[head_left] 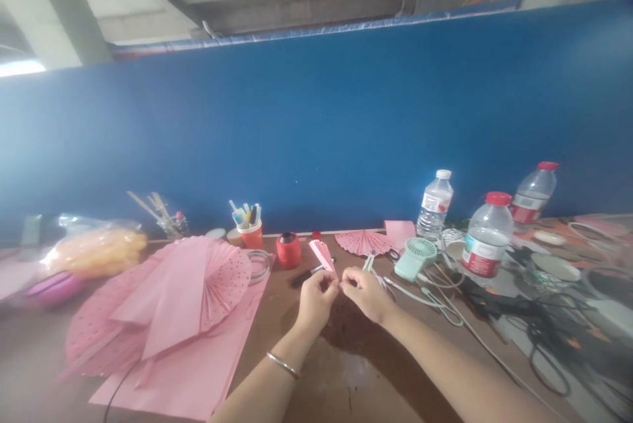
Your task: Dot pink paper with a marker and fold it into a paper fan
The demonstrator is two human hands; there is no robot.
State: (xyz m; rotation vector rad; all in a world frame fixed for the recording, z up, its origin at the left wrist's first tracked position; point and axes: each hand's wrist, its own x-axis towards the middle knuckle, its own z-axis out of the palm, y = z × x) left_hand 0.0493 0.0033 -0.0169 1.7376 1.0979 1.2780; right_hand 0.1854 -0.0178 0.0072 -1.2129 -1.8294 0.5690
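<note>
My left hand [317, 299], with a metal bangle on its wrist, pinches the lower end of a narrow pleated pink paper fan [322, 253], which stands up folded together. Close beside it, my right hand [368, 295] has thumb and forefinger pinched near the fan's base; what lies between those fingertips is hidden or too small to make out. Behind the left hand lies a dark tool [302, 277], partly covered. Pale-handled scissors [368, 261] show just beyond my right hand. An opened pleated pink paper fan [363, 242] lies farther back.
Large pleated pink fans [222, 278] and pink sheets [198, 396] cover the left side. A red spool [289, 252] and a pen cup [251, 234] stand behind. To the right are a mint hand fan [416, 258], cables, water bottles [487, 238] and bowls. A blue partition [316, 126] closes the back.
</note>
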